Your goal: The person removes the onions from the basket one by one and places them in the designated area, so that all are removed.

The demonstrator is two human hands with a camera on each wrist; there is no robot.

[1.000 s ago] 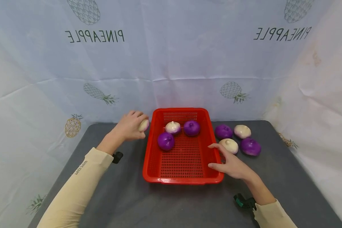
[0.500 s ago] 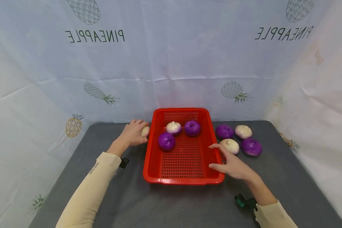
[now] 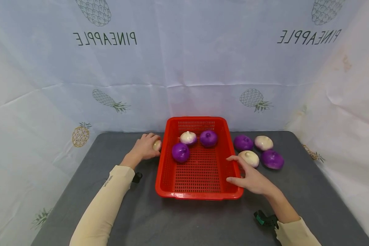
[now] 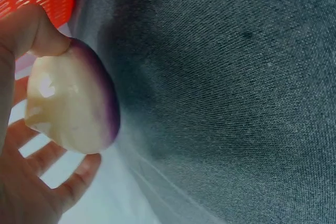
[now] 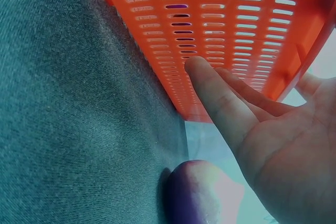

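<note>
My left hand (image 3: 146, 147) holds a white and purple turnip (image 4: 71, 98) low over the table, just outside the red basket's left rim. In the left wrist view, the thumb presses one side and the fingers curl at the other; the purple face points toward the tabletop. My right hand (image 3: 250, 177) grips the right rim of the red plastic basket (image 3: 199, 196), with some fingers against the slotted outer wall in the right wrist view. Inside the basket, toward the back, are a pale turnip (image 3: 188, 138) and two purple ones, one purple turnip (image 3: 180, 152) being nearer.
Right of the basket, several turnips lie grouped on the dark table (image 3: 184, 225): a pale turnip (image 3: 249, 158) close beside the right hand and a purple turnip (image 3: 272, 159) farther out. A white pineapple-print cloth (image 3: 184, 61) hangs behind and at the sides.
My left hand has come down and slightly right with its turnip, closer to the table beside the basket. The right hand keeps its grip on the rim.
</note>
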